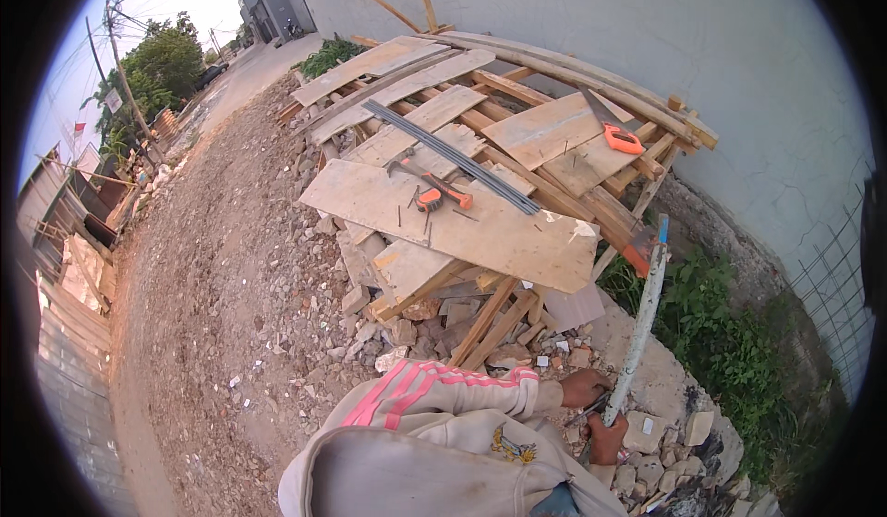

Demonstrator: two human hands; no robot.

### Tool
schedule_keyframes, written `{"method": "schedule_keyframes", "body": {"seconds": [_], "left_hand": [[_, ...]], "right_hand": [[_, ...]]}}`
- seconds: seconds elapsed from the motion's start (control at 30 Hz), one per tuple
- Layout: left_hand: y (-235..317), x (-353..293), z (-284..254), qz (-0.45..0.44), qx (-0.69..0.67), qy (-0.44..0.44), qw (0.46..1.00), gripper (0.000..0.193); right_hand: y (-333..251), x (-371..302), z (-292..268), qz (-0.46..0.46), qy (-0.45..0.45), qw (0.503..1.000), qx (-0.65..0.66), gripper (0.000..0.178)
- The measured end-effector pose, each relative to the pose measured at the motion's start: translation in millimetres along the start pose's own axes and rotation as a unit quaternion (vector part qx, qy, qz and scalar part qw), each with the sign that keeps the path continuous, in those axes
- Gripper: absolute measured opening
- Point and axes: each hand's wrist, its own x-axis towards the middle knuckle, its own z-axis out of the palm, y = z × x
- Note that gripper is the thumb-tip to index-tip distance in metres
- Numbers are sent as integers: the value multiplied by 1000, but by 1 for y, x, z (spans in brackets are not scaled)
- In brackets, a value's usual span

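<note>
A long pale pole [642, 323], paint-worn with a blue upper end, stands slanted at the right. My right hand [607, 438] is wrapped round its lower end. Just above and to the left, my left hand [585, 389] is curled beside the pole's foot, its fingers bent. A thin dark object [588, 413] shows below that hand; its kind is too small to tell. Farther ahead, a claw hammer [432, 184] with an orange-and-black handle and an orange tape measure [428, 200] lie on a wooden board [517, 240], among loose nails.
A bundle of grey rods [448, 155] crosses the boards. A handsaw [621, 136] with an orange handle lies at the back right. Timber beams [591, 205] are stacked beneath. Broken bricks and stones [647, 466] surround my hands; weeds [716, 332] grow along the wall [739, 101].
</note>
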Motion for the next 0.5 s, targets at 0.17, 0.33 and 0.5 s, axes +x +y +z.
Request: {"method": "schedule_keyframes", "body": {"seconds": [0.17,0.33,0.5], "left_hand": [[-68,-3,27,-96,-46,37,994,36],[-27,-25,12,-33,-22,32,999,43],[19,-1,-14,-65,107,-91,988,46]], "right_hand": [[11,10,-5,32,-61,997,-23,11],[10,13,-15,83,-123,988,36,14],[-7,21,-20,106,-151,980,76,15]]}}
